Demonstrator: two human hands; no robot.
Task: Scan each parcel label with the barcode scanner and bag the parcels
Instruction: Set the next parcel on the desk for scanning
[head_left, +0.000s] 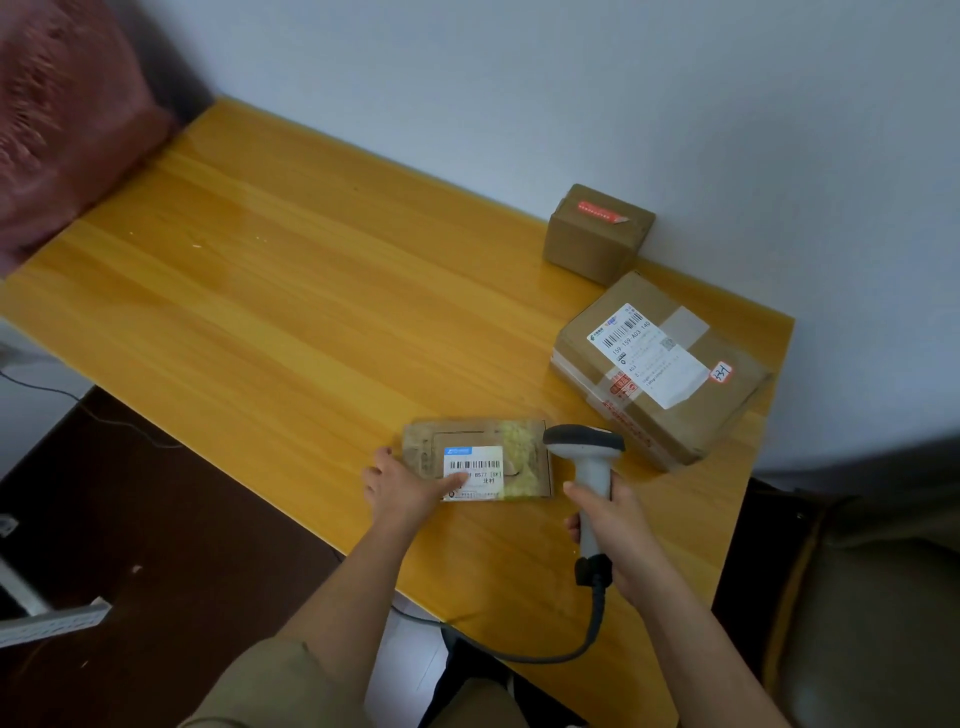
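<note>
Parcel (475, 460), flat and near the worktop's (260, 291) front edge, is at the scanning step. Left hand (402, 486) lies flat on its label (472, 472), fingers straight, pinning it. Right hand (610, 525) grasps the scanner (589, 467) handle, head poised just beside the parcel's right end. Next the head probably needs aiming at the barcode, left fingertips clear. Two boxes (657, 364) wait behind.

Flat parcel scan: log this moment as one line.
right hand grips scanner | left hand rests on flat parcel label | two boxes wait | no bag seen
</note>
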